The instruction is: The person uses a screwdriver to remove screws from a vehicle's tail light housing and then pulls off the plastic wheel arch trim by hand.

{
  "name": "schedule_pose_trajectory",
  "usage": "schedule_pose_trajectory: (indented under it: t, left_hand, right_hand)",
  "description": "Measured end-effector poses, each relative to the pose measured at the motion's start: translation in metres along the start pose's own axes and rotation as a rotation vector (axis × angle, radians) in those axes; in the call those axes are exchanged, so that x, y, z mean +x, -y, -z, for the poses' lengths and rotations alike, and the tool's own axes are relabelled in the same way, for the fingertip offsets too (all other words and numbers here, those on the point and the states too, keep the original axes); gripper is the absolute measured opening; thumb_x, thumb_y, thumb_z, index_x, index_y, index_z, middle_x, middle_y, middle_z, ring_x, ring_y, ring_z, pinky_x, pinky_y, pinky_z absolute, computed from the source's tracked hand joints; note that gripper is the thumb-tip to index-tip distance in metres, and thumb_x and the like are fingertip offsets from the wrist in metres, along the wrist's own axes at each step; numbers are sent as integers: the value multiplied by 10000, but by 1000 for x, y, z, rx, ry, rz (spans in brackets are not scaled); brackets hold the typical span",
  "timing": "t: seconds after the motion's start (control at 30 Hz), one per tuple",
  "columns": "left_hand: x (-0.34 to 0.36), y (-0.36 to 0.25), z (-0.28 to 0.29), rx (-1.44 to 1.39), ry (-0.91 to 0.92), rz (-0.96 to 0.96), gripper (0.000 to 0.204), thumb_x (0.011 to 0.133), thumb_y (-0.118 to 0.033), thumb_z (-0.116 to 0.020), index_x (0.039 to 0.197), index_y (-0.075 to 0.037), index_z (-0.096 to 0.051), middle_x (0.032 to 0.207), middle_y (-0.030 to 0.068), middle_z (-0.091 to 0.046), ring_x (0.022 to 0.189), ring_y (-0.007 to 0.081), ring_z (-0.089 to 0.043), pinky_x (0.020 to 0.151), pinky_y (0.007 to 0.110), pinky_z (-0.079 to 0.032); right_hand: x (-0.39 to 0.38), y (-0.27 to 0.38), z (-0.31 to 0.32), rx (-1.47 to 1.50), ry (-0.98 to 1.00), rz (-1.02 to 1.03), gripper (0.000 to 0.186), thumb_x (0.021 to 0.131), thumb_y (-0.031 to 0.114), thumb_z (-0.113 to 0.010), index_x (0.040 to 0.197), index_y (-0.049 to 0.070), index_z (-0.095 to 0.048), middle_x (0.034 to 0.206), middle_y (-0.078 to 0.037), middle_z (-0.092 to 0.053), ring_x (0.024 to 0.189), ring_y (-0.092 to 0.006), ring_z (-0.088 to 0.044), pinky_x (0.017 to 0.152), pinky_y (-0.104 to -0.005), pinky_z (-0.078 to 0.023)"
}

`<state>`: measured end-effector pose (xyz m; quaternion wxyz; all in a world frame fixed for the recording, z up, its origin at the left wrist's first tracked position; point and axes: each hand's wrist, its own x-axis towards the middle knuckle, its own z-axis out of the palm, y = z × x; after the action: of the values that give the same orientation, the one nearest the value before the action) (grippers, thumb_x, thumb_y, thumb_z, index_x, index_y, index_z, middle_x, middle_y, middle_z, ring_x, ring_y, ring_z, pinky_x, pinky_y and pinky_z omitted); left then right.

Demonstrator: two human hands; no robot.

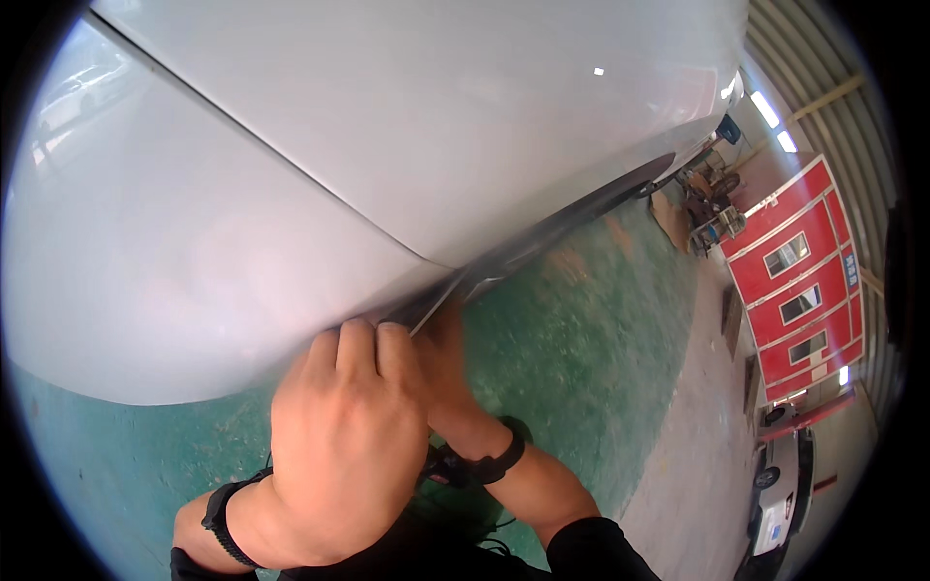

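A glossy silver-white car body panel (542, 126) fills the upper part of the head view, with a narrow seam (291, 160) between two panels. Dark trim (552, 232) runs along its lower edge. My left hand (354, 426) is at that edge, its fingers bent and close together; whatever lies under the fingertips is hidden. My right hand (448, 363) reaches in behind it, below the trim, with its fingers out of sight. Between the hands and the seam's lower end, a thin pale strip (436, 305) slants across the dark edge; its kind cannot be made out.
Green painted floor (581, 358) lies beneath the car, meeting grey concrete (668, 465) at the right. Farther off are a red panelled structure with small windows (799, 281), a pile of parts (712, 208) and a parked light-coloured vehicle (775, 504).
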<state>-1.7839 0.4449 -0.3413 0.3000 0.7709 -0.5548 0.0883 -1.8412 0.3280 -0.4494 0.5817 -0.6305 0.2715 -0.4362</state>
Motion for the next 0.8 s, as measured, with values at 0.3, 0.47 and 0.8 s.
schedule_pose_trajectory:
  t: [0.3,0.47,0.8]
  left_hand:
    - [4,7,-24,20,-142,-76,189,694,5,-629,852,-74,-563,693,50,-548,631,260,-568,564,365,-462]
    - [12,-2,-21,87,-128,-87,176,696,-57,-666,774,-93,-512,652,34,-515,581,235,-555,520,358,-435]
    - [32,-14,-4,234,-67,-196,266,794,-198,-717,730,-101,-477,553,-3,-474,493,161,-540,464,304,-410]
  right_hand:
    - [-7,9,0,-94,35,-42,443,876,128,-671,1114,-90,-367,1070,-175,-601,980,-192,-591,862,-343,-508]
    - [-12,-17,11,-136,129,31,340,988,187,-574,1160,-42,-390,1082,-126,-592,1007,-172,-584,881,-343,-499]
    - [-19,0,9,-610,209,201,207,1025,198,-507,1092,15,-437,1000,-97,-580,961,-212,-612,817,-375,-495]
